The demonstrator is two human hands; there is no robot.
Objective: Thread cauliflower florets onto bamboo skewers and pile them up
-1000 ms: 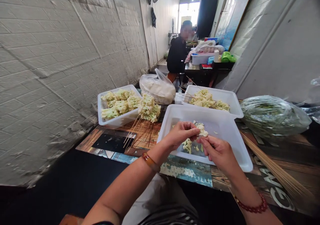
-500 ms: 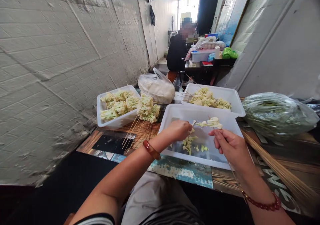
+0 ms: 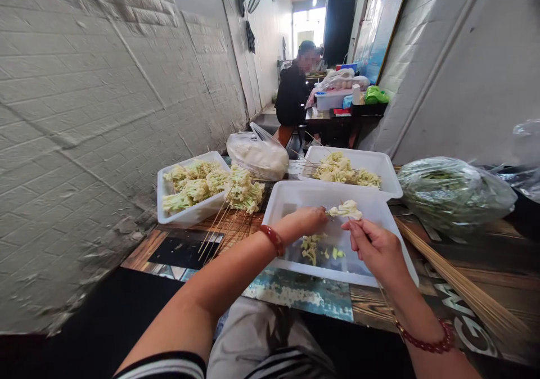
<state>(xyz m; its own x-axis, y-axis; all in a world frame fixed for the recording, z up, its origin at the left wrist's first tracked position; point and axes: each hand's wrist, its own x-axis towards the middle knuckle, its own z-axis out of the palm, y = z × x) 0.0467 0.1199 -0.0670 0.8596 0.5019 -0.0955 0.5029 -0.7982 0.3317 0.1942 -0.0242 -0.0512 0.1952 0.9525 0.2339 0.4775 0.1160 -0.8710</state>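
My right hand [image 3: 377, 247] is closed in a pinch on a thin bamboo skewer, whose lower part runs down along the forearm. Pale cauliflower florets [image 3: 349, 209] sit at the skewer's upper end, just above the fingers. Reaching in from the left, my left hand [image 3: 310, 221] has its fingers closed at the stem end of the cauliflower; the fingertips are partly hidden. Both hands are over a white plastic tray [image 3: 274, 258]. Loose cauliflower bits [image 3: 310, 248] and small greenish scraps [image 3: 337, 253] lie on its bottom.
Skewered cauliflower fills a left tray [image 3: 169, 216] and a back tray [image 3: 390, 165]; more skewers [image 3: 242, 190] rest beside the left one. A bundle of bamboo skewers [image 3: 455, 272], a bag of greens [image 3: 453, 190] and a white bag [image 3: 257, 154] lie around. Farther back sits a person [image 3: 291, 92].
My left hand has moved right, up to the cauliflower on the skewer; before, a gap lay between them. The whole view has shifted slightly. My right hand keeps its hold on the skewer.
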